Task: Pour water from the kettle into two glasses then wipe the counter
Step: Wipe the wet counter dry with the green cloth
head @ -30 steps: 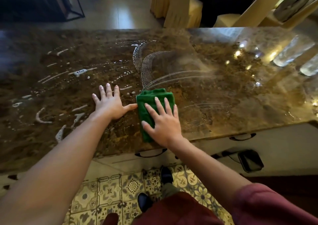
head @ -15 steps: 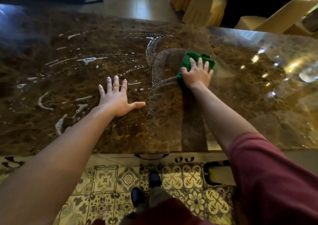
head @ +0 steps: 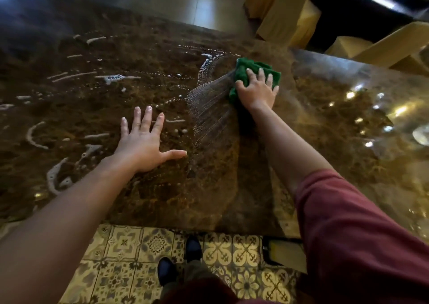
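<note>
My right hand presses a green cloth flat on the brown marble counter, far out near the counter's back edge. Its fingers are spread over the cloth. A streaked wet track runs from the cloth back toward me. My left hand lies flat on the counter with fingers spread, holding nothing, to the left of the track. White foamy water streaks cover the counter's left half. No kettle shows, and a clear shape at the right edge may be a glass.
Yellow-covered chairs stand beyond the counter's far edge at the top right. Patterned floor tiles and my shoes show below the near edge. A dark object lies on the floor under the counter.
My right hand pushed the green cloth from the near edge out to the far side of the counter, leaving a streaked track. My left hand stayed flat in place.
</note>
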`<state>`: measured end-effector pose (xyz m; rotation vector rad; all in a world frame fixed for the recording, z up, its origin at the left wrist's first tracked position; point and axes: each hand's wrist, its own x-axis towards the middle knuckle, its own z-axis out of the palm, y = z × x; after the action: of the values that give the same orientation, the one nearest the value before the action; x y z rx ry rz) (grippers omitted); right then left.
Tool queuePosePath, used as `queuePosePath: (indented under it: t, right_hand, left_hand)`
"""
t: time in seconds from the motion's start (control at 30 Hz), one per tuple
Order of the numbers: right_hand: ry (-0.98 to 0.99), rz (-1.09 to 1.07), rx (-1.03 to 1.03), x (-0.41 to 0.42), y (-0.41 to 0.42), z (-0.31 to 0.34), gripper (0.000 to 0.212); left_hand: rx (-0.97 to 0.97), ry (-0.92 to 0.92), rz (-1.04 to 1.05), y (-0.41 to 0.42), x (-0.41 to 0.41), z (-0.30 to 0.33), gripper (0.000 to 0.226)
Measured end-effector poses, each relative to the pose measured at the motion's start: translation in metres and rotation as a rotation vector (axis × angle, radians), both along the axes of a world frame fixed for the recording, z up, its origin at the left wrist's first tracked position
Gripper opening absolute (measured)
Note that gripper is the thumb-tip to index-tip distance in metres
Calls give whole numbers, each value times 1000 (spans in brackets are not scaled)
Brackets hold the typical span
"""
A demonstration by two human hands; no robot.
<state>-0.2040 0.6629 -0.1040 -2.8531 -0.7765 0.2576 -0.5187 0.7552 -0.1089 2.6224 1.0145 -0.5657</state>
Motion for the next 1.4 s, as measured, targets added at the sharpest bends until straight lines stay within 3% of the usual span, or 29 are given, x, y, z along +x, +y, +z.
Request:
queuePosePath:
  t: [0.07,0.13,0.2,0.27,0.4,0.5,0.63,0.7,0.8,0.93,1.0,1.1,1.23,1.33,1.4]
  right_hand:
    - [30,111,0,-29,37,1,69]
    - [-16,378,-16,-75,50,1,66]
    - [-30,558,-12,-113,32,-6,64]
    - [-18,603,-1,-112,4,-10,64]
    - [-69,375,4,-39,-37,-13,68]
    - [-43,87,5,31,-21,-10,67]
    - [0,-44,9,72,63,-1,69]
    - [-29,86,-1,48,111,1,67]
    - [-36,507,38,-33,151,-2,65]
    - [-7,869,52,-110,75,-15,63]
    - [-10,816,49,-88,23,-19,63]
    - [-39,471,-18,-2,-32,-13,64]
    - [-45,92,-5,58,-2,-4,68]
    - [-56,156,36,29,62,-7,71]
    - [-63,401,49,-22,78,-8,68]
  left_hand:
    - [-10,19,23,2,-1,4,134]
    - [-26,21,25,4,2,10,132]
    - [-40,37,3,3,0,12,130]
    - [-39,30,6,3,-4,18,130]
    - [7,-15,86,17,-2,22,136]
    - [-31,49,103,33,-1,27,139]
    - [-46,94,91,39,3,22,137]
    - [-44,91,104,40,2,21,136]
    - [-62,95,113,44,0,21,135]
    - [-76,85,95,45,-2,20,135]
    - [-62,82,97,45,-5,20,137]
    - [-54,77,103,41,-4,17,141]
    - [-56,72,113,40,-1,18,142]
    - [-64,82,119,40,0,20,142]
    - [-68,82,127,41,-3,21,141]
